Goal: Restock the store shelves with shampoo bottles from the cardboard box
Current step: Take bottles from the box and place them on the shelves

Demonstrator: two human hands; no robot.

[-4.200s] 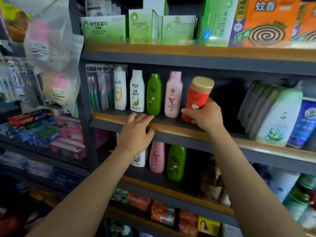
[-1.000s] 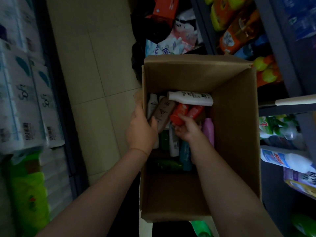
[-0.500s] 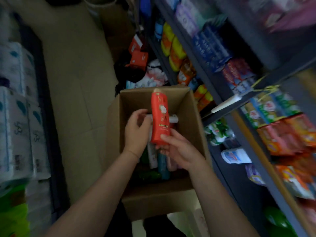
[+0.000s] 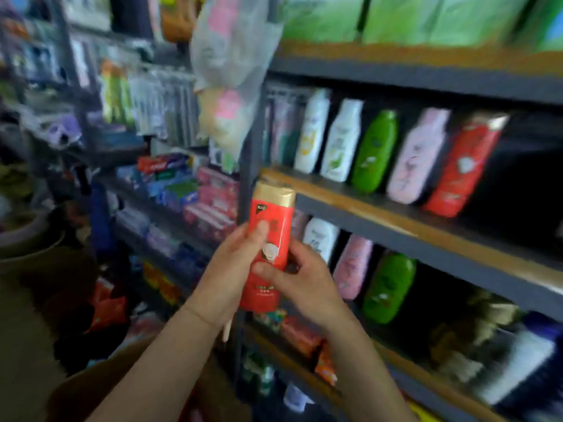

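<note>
Single head view, close, tilted, facing forward-down at shelves (image 4: 396, 220) (frame blurred).

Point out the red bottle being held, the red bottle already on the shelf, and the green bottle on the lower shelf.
held red bottle (image 4: 268, 236), head view, label.
shelved red bottle (image 4: 463, 169), head view, body.
lower green bottle (image 4: 388, 289), head view, body.

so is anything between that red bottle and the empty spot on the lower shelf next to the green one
Nothing visible blocks it. The red bottle, held by left hand and right hand, is in front of the white, pink and green bottle; the dark gap lies rightward.
</note>
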